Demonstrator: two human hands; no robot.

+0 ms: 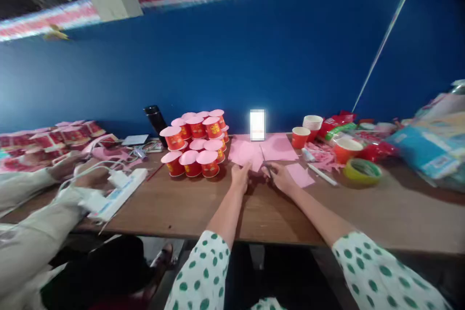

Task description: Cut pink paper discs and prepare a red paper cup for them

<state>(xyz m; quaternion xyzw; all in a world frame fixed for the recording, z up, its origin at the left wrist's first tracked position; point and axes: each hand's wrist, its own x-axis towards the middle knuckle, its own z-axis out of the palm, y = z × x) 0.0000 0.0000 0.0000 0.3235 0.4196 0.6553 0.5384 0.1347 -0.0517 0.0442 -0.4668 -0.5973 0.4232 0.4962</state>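
Observation:
My left hand [240,178] is closed on the near edge of a piece of pink paper [250,155], pinching it. In my right hand [281,177] is a pair of scissors [262,153], its dark blades pointing away from me at the paper's right side. How far the blades are apart is too small to tell. Larger pink sheets [285,145] lie flat just behind both hands. Beside my right hand rests a smaller pink paper piece [301,175]. A bright-screened phone [257,125] stands upright behind the sheets.
Red paper cups [193,168] topped with pink discs are stacked left. Right are loose red cups [300,137], pink shreds [325,155], a white pen [322,174], yellow-green tape [362,172] and bags [421,140]. A co-worker's hands [90,174] are near a power strip [118,194].

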